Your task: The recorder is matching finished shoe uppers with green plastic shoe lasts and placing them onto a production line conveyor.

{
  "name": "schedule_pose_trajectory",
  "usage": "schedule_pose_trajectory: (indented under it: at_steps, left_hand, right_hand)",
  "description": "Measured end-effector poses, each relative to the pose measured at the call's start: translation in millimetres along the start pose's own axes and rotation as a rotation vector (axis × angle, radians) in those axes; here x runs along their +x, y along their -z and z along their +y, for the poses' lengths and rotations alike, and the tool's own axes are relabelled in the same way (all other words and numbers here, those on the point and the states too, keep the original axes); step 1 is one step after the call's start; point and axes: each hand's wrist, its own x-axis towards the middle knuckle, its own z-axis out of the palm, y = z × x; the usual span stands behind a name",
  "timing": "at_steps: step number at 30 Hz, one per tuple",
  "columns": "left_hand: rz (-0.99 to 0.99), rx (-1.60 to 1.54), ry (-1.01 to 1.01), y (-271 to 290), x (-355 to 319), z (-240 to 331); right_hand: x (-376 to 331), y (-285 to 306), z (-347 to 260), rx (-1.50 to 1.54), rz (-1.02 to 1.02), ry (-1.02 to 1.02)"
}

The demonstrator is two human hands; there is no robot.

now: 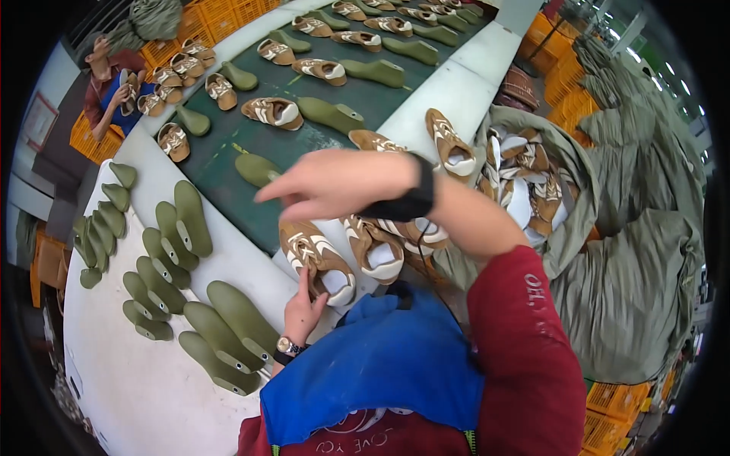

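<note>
My right hand [334, 184] reaches leftward over the green belt, index finger stretched out and slightly blurred, holding nothing I can see. It is nearest to a green shoe last [254, 169] on the belt, which it partly overlaps in view. Low in front of me, my left hand [303, 313] rests its extended index finger against the laces or tongue of a brown sneaker [319, 266] with white stripes. That hand is not wrapped around the shoe. Beside it stands another brown sneaker [372, 249], and more sneakers lie partly hidden behind my right wrist.
A white table [114, 327] at left carries several green lasts [236, 315]. Sneakers and lasts lie in rows on the green belt [220, 137]. To the right, a cloth-lined container [566, 144] holds shoes. A co-worker [114, 83] at far left holds a shoe.
</note>
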Motion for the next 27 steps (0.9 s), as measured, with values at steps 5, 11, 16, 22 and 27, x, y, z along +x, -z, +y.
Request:
schedule_pose_trajectory:
  at_steps: [5, 11, 16, 22, 27]
  left_hand:
    - [0.089, -0.106, 0.041, -11.9, -0.2, -12.8]
    - [0.192, 0.186, 0.106, 5.4, 6.3, -24.8]
    - [0.039, 0.181, 0.116, 13.6, -6.5, -25.4]
    - [0.305, 0.222, -0.027, 44.6, 0.6, 27.1]
    - [-0.026, -0.829, -0.275, 39.7, 42.7, 158.7]
  right_hand:
    - [-150.1, 28.2, 90.4, -0.210, 0.178, -0.742]
    - [-272.8, -34.3, 213.7, -0.476, 0.342, -1.084]
    - [-291.1, -61.4, 259.3, -0.421, 0.406, -1.112]
    - [-257.7, -14.5, 169.3, -0.359, 0.864, -0.834]
    - [-203.3, -35.9, 25.1, -0.227, 0.734, -0.155]
